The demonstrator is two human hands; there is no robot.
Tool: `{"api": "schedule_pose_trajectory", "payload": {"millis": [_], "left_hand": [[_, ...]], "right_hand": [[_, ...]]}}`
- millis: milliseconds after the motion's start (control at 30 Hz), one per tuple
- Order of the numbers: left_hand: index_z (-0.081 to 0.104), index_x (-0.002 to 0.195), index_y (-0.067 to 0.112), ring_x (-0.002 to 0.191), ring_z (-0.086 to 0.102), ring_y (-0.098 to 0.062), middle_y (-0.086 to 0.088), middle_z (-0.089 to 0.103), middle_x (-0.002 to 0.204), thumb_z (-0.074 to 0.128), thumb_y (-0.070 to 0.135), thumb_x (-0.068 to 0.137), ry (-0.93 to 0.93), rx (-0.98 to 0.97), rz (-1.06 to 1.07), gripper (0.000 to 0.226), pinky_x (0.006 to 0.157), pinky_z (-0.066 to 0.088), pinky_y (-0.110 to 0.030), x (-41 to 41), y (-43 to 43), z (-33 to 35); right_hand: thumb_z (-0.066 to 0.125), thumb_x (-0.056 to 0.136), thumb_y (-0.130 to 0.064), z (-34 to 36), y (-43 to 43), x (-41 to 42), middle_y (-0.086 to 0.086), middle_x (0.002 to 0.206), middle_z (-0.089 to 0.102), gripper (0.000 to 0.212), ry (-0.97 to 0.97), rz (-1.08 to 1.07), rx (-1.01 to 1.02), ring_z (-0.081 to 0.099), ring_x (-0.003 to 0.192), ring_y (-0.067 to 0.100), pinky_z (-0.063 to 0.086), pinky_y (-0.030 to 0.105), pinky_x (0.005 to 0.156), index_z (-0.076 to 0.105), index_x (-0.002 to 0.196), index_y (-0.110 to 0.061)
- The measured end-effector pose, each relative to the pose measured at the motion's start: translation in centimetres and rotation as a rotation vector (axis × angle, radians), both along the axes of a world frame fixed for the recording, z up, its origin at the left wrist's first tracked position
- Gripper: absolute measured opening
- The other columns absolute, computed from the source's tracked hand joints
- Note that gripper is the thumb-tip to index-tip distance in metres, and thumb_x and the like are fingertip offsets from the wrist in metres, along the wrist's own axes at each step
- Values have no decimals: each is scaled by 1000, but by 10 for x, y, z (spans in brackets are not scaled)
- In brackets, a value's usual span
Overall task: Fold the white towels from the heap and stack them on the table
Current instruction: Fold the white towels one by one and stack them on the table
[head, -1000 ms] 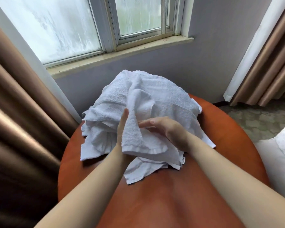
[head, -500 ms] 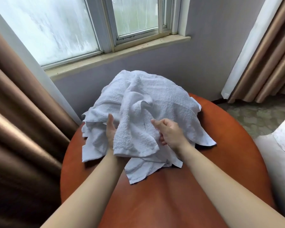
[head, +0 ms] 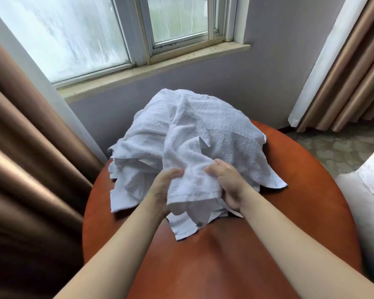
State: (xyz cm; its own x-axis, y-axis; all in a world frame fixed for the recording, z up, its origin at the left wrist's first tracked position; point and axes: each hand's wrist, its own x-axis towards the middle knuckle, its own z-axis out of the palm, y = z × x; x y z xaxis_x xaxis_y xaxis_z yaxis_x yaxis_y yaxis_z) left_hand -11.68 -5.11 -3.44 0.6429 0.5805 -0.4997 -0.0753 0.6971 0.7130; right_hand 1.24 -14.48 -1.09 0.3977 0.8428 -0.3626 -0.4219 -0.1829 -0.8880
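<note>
White towel (head: pixel 190 188) now bunched up and held tight between both hands, with a loose corner hanging down below the fingers (head: pixel 173 172). A moment ago only draped over an open left hand (head: pixel 160 190), with the right hand (head: pixel 229 184) just reaching in. Now squeezed from both sides: left fingers curled round the left edge, right fingers curled round the right edge. Pulled a little closer too, but probably touching the heap (head: pixel 214 130) at the back. Heap piled just past the fingers, on the far part of the orange counter (head: pixel 311 201). No folded stack to be seen yet. Looks like the very start: one towel picked, ready to be lifted off and shaken flat. Room for folding on the near side of the fingers. Window (head: pixel 84 33) past the heap, brown curtain (head: pixel 30 169) off to the left.
</note>
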Motion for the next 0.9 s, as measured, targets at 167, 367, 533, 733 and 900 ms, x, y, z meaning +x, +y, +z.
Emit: {"api": "schedule_pose_trajectory", "payload": {"millis": [167, 367, 533, 733, 900], "left_hand": [[60, 114, 4, 91, 68, -28, -17, 67, 112, 66, 24, 89, 68, 249, 278, 32, 78, 57, -39, 1, -2, -7], [39, 143, 25, 121, 55, -19, -1, 56, 134, 67, 91, 32, 120, 625, -23, 132, 98, 46, -35, -10, -26, -55], [26, 143, 41, 131, 41, -6, 12, 42, 144, 87, 61, 44, 307, 957, -252, 118, 108, 38, -34, -2, -53, -91], [58, 123, 11, 114, 54, -23, -7, 60, 119, 57, 18, 95, 678, 1006, -118, 29, 87, 40, -27, 11, -68, -97], [57, 88, 2, 58, 58, -22, -12, 63, 66, 43, 5, 95, 177, -95, 155, 17, 59, 43, -34, 21, -84, -69]], "right_hand": [[53, 91, -2, 6, -3, 19, 5, 61, 53, 10, 175, -248, 3, 52, 43, 14, 38, 19, 36, 50, 86, -11], [51, 94, -15, 6, -4, 14, 14, 93, 62, 31, 363, -219, 15, 59, 77, 21, 47, 31, 72, 57, 119, 3], [43, 101, -18, 19, -5, 0, 6, 75, 61, 24, 479, -206, 106, 58, 58, 10, 50, 19, 53, 59, 106, 0], [43, 100, -18, 46, -7, -10, 1, 69, 58, 25, 494, -142, 221, 53, 58, 7, 44, 14, 50, 61, 90, -5], [51, 86, -4, 43, -10, 4, -9, 56, 21, 22, 543, -156, 203, 16, 42, 5, 14, 12, 49, 40, 72, -18]]}}
